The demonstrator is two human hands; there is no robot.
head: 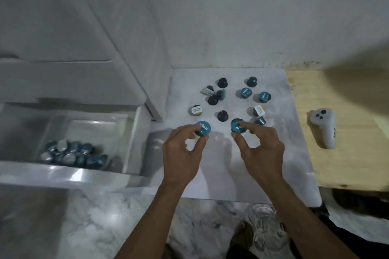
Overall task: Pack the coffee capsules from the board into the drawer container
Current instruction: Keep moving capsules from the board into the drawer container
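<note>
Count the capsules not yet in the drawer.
13 capsules: left hand pinches one, right hand another; eleven lie loose on the board beyond them. Overlaps may hide more.

Both bare forearms reach forward from the bottom edge, angling in toward each other, backs of the hands up. The left hand [182, 153] curls its fingers [190, 130] and thumb round a capsule [203, 129], pinching its sides. The right hand [262, 149] does likewise on another capsule [237, 125]: the index finger lies across its top, the thumb presses its near side, and the other fingers are loosely bent.
</note>
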